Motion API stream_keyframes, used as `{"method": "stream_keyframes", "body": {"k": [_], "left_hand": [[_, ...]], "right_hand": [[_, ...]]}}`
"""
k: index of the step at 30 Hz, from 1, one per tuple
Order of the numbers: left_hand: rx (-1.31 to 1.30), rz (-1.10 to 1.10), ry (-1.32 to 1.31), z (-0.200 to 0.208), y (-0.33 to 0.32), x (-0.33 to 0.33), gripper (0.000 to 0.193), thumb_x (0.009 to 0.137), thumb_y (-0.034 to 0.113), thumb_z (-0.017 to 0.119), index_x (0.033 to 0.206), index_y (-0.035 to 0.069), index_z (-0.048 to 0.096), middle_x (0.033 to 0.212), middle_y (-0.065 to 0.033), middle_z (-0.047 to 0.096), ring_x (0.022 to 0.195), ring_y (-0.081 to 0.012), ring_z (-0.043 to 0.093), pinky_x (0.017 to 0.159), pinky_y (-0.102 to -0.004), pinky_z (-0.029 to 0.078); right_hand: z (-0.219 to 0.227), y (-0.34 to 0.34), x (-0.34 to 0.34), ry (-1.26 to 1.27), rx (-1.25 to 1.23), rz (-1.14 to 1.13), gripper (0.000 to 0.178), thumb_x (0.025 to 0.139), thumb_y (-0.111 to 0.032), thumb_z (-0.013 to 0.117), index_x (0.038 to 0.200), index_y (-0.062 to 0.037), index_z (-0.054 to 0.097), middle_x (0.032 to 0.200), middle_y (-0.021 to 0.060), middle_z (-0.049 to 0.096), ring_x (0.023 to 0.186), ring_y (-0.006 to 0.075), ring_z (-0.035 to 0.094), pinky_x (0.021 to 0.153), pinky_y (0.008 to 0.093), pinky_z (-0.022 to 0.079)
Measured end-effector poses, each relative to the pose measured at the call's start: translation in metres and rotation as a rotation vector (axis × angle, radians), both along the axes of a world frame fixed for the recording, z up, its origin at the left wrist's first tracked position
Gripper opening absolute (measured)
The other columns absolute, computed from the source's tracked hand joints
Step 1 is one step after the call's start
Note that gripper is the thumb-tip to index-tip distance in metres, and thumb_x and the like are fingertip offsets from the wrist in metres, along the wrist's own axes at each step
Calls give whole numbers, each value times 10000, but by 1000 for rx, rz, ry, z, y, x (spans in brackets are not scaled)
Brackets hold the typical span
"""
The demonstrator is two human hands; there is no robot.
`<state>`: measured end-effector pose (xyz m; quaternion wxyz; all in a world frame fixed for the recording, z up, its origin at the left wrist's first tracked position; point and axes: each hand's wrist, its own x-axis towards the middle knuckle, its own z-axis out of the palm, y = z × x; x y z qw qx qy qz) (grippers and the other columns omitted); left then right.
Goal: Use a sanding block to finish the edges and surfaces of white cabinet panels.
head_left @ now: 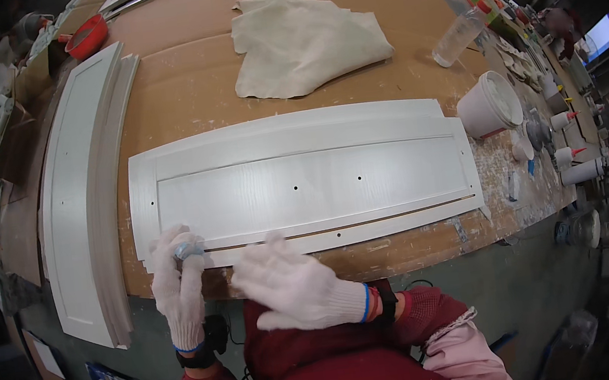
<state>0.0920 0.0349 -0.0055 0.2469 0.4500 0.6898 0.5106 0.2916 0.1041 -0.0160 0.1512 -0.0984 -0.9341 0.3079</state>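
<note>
A long white cabinet panel with a recessed middle and small drilled holes lies flat on the brown workbench. My left hand, in a white knit glove, pinches a small grey-blue pad against the panel's near left edge. Beside it, my right hand, also gloved, rests flat with fingers spread on the panel's near edge.
A second white panel leans along the bench's left side. A beige cloth lies at the back. At the right stand a white bucket, a clear plastic bottle and several small containers. A red bowl sits far left.
</note>
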Motion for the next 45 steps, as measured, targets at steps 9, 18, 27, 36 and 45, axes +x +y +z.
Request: {"method": "stream_keyframes", "body": {"k": [9,18,27,36,45], "left_hand": [[6,-21,44,-1,-5,-5,205,879,-10,525,1060,-35,618,1130,-123,600,1048,-197,540,946,-319,430],[-84,45,-118,5,-3,-8,252,905,42,527,1116,-59,623,1097,-112,599,995,-196,550,916,-305,437],[28,-35,94,-2,-2,-7,226,884,-34,515,1080,-76,618,1034,-115,604,901,-185,527,826,-292,476],[-92,22,-39,-6,-4,-6,274,914,44,515,1148,-57,617,1179,-134,586,1081,-221,561,953,-308,450],[-133,56,-79,-1,-6,-6,288,930,62,502,1178,-37,609,1254,-132,573,1053,-204,555,918,-306,463]], "right_hand": [[3,88,-3,-121,469,-280,717,888,-484,602,1373,29,474,1403,199,494,1303,356,469,1063,468,382],[13,109,89,-593,413,-516,816,911,-579,509,1489,-26,345,1544,219,319,1442,365,285,1175,451,244],[39,120,181,-637,320,-977,595,925,-450,541,1263,39,539,1191,252,615,1119,386,578,972,459,451],[-13,86,37,-197,549,-334,682,910,-494,554,1395,-20,479,1426,179,496,1343,337,447,1104,499,333],[13,104,203,-690,467,-1014,608,930,-436,542,1370,-18,512,1429,195,495,1349,306,447,1084,412,373]]}}
